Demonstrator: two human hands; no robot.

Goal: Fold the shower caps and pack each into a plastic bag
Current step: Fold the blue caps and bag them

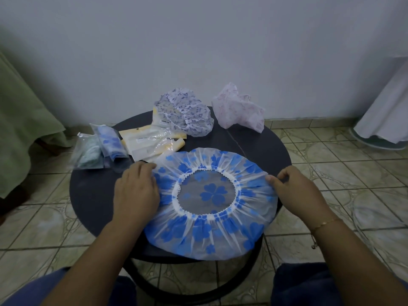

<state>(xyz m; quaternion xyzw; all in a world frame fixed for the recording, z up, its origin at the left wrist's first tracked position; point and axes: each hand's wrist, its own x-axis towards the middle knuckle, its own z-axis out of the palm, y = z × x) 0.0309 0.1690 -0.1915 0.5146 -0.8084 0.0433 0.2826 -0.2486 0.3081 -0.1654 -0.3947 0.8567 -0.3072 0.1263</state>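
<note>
A white shower cap with blue flowers lies spread flat, opening up, on the round dark table. My left hand rests on the cap's left edge with its fingers over the rim. At the right edge my right hand pinches the rim between thumb and fingers. Two packed bags, one with a blue cap and one with a green cap, lie at the table's left. Empty yellow-backed plastic bags lie behind the spread cap.
A crumpled purple-patterned cap and a crumpled pink cap sit at the table's far side near the wall. Green cloth hangs at the left, white cloth at the right. The floor is tiled.
</note>
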